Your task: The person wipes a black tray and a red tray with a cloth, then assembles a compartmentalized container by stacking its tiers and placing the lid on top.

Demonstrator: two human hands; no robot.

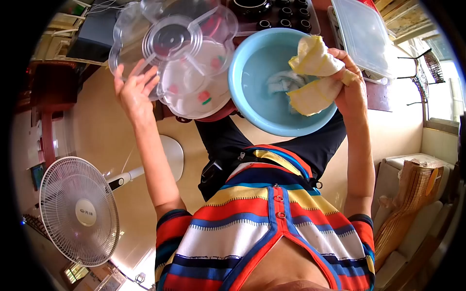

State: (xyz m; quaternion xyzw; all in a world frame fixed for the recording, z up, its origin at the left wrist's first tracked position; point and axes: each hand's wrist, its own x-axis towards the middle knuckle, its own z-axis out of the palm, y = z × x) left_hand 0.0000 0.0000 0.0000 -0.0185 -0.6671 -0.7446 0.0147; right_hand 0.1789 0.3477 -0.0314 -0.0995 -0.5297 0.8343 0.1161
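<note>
At the upper left, my left hand (pixel 133 92) holds the edge of a clear scalloped plastic lid (pixel 173 41), which is tilted above a white tray (pixel 194 99) with red and green fruit patterns. My right hand (pixel 350 80) grips a yellow-edged white cloth (pixel 315 89) over the right side of a light blue basin (pixel 238 97). The cloth hangs in two folds. Another pale cloth (pixel 285 82) lies in the water inside the basin.
Behind the basin, a tray holds a dark pot (pixel 250 6) and several small dark cups (pixel 285 23). A lidded plastic box (pixel 365 34) is at the upper right. A white fan (pixel 80 211) stands at the left. A wire rack (pixel 421 77) is far right.
</note>
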